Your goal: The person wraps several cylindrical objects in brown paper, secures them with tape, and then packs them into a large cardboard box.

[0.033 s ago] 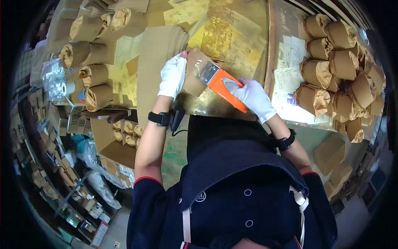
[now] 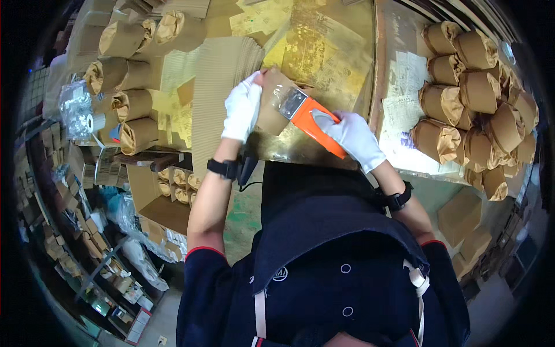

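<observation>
My left hand (image 2: 241,110), in a white glove with bare fingertips, pinches the upper left edge of a brown paperboard piece (image 2: 269,110) on the worktable. My right hand (image 2: 354,137), also gloved in white, is wrapped round an orange hand tool (image 2: 318,128) with a wide flat body and a metal head (image 2: 292,103). That head rests on or just over the right side of the paperboard; I cannot tell whether it touches. Something shiny and clear, perhaps film or tape, shows on the board beside the head. The board's underside is hidden.
A stack of corrugated sheets (image 2: 222,75) lies left of my left hand. Brown paper-wrapped bundles (image 2: 478,91) are piled at the right, and more bundles (image 2: 136,106) stand at the left. Below the table's left edge sits an open carton (image 2: 163,213). A black object (image 2: 247,168) with a cord hangs at the front edge.
</observation>
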`<state>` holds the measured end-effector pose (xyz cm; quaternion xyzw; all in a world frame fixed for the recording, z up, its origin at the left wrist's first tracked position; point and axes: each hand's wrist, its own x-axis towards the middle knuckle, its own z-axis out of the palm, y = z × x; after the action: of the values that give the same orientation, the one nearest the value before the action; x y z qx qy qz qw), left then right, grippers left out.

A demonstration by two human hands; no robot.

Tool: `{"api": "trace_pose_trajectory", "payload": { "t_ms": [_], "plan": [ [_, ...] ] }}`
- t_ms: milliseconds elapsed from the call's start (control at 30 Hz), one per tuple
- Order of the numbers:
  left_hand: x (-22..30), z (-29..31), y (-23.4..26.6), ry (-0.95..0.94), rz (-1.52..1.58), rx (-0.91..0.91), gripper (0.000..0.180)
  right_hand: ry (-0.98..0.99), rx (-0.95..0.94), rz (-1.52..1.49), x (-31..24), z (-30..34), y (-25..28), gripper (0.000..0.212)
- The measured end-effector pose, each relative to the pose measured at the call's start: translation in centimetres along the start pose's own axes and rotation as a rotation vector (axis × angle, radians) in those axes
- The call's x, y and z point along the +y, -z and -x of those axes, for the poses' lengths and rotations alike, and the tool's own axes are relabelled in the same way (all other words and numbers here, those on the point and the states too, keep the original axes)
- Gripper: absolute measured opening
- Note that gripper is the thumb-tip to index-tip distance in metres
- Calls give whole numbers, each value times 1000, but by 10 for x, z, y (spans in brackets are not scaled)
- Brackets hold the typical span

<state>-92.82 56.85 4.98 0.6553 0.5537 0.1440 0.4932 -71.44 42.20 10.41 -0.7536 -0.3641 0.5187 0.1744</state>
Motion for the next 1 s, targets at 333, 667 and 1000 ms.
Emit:
{"api": "trace_pose_trajectory", "payload": {
  "t_ms": [333,667,1000],
  "plan": [
    [41,51,-8,-493,-783,-37,99,87,16,31,26,1,4,66],
    [50,34,-26,-346,-552,-69,93,-87,89,270,34,15,14,73],
    [10,103,-57,-653,-618,331,93,-190,126,-174,56,26,33,71]
  ]
}}
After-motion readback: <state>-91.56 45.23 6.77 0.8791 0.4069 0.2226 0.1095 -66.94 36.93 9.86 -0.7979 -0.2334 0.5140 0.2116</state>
